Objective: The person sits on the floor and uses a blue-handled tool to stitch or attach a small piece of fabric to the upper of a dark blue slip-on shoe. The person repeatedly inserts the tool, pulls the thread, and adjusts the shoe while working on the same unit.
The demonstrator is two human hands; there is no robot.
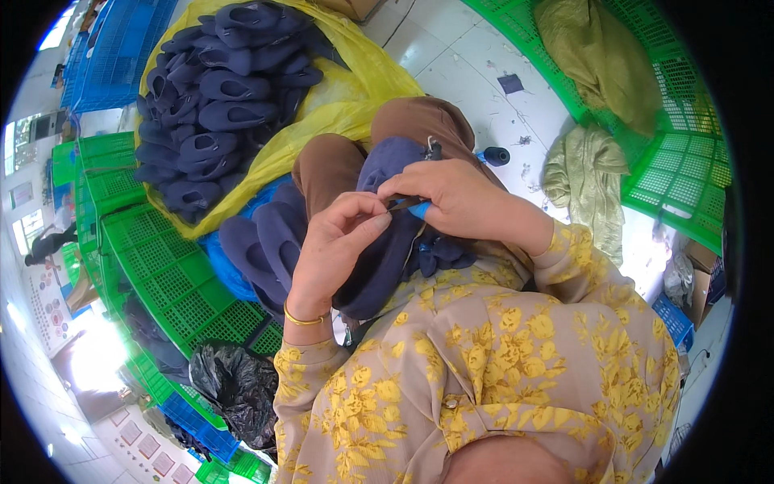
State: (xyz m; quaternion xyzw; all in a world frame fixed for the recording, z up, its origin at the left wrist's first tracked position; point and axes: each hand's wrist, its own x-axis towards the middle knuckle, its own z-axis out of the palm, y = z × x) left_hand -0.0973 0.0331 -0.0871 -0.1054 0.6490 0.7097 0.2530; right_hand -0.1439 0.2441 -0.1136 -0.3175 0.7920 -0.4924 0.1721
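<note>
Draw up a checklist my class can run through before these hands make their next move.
1. Both hands in view: ok; left hand and right hand meet above the lap.
2. Small dark item gripped: ok, in the right hand's fingers; whether the left pinches it too, cannot tell.
3. Navy slip-on shoes gathered: ok, heaped on the yellow sheet.
4. Thread from the dark spool beside the right knee reaching the hands: cannot tell.
5. Floor tidy: not ok; a dark scrap lies on the white tiles.
</note>
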